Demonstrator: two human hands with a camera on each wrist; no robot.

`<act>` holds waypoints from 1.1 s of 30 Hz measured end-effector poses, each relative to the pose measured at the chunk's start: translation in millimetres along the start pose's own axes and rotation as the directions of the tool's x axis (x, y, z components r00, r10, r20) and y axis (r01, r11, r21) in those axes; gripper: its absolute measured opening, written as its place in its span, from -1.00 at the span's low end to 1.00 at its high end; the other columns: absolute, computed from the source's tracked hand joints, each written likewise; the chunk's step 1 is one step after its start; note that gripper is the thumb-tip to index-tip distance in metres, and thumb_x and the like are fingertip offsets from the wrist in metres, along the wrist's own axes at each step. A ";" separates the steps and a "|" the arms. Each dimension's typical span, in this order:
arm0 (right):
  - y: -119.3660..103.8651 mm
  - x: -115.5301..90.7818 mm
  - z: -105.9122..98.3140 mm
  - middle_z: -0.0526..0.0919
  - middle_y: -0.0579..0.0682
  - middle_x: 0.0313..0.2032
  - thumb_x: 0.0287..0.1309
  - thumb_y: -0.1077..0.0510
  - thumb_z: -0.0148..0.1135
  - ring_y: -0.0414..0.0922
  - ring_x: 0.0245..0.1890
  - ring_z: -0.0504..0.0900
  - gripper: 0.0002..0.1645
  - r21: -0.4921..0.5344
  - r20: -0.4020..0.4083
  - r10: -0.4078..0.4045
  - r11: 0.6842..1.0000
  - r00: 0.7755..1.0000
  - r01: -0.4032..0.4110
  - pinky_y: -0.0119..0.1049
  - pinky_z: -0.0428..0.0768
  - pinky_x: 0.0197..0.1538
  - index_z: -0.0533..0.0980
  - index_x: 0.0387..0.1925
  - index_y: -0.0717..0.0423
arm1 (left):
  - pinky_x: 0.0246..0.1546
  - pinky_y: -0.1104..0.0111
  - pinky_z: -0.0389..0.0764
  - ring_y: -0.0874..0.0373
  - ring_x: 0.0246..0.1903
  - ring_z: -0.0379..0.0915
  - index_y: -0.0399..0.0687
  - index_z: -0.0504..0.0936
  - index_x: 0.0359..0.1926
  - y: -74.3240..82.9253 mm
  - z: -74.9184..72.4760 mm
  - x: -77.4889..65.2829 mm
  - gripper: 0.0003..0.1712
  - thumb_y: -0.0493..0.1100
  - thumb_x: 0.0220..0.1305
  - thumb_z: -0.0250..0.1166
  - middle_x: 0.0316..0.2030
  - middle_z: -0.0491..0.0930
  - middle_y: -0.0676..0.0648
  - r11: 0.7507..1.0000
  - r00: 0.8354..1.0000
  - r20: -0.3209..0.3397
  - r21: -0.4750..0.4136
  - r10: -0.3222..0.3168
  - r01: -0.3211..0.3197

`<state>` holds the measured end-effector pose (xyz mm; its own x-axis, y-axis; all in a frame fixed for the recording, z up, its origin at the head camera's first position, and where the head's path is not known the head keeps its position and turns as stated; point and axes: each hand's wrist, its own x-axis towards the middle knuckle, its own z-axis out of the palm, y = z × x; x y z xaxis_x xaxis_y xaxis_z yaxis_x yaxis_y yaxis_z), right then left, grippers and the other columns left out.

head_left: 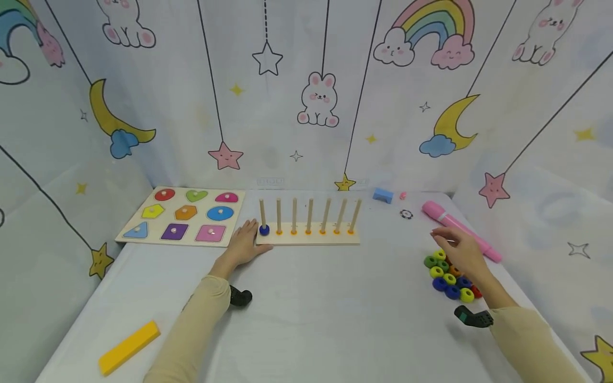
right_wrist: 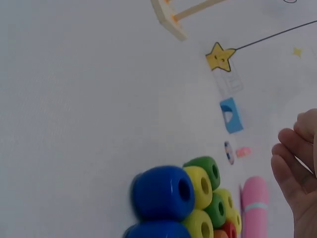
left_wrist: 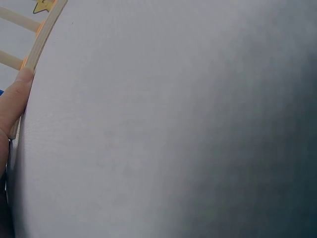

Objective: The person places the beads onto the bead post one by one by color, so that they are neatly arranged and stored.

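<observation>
Beads [right_wrist: 193, 218] lie near the right fingers [right_wrist: 285, 173], untouched.

We see pale white walls [head_left: 182, 101] around us, printed with smiling white bunnies [head_left: 319, 109], striped rainbows [head_left: 433, 18], yellow crescent moons [head_left: 445, 121] with puffy blue clouds [head_left: 438, 146], and smiling pink stars [head_left: 225, 156] — some hang on thin black lines. Below, we see a flat white table [head_left: 306, 308] — the light on it is soft.

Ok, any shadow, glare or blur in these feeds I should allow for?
Left wrist: the tabletop darkens into blurred shade at the right; head: fairly even light, faint shadow beside the right sleeve; right wrist: small glint on the upper blue bead.
</observation>
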<state>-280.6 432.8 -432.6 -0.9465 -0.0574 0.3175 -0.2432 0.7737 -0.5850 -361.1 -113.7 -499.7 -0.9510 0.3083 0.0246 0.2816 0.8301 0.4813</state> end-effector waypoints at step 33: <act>30.4 -68.1 -11.7 0.68 0.07 -0.29 0.15 0.24 0.27 -0.44 -0.36 0.50 -0.84 -0.107 -0.094 -0.028 0.994 0.995 0.018 -0.75 0.43 -0.32 0.61 -0.21 0.18 | 0.37 -0.02 -0.28 -0.22 0.41 -0.34 -0.45 0.00 0.39 -2.9 5.5 -0.2 0.04 0.21 0.23 0.21 0.41 -0.10 -0.36 1.000 1.000 0.011 -0.018 0.014 -0.014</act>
<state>-221.0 467.7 -463.2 -0.9150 -0.0193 0.4029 -0.2359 0.8358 -0.4958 -361.0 -113.5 -505.9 -0.9454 0.3253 0.0219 0.2927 0.8173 0.4963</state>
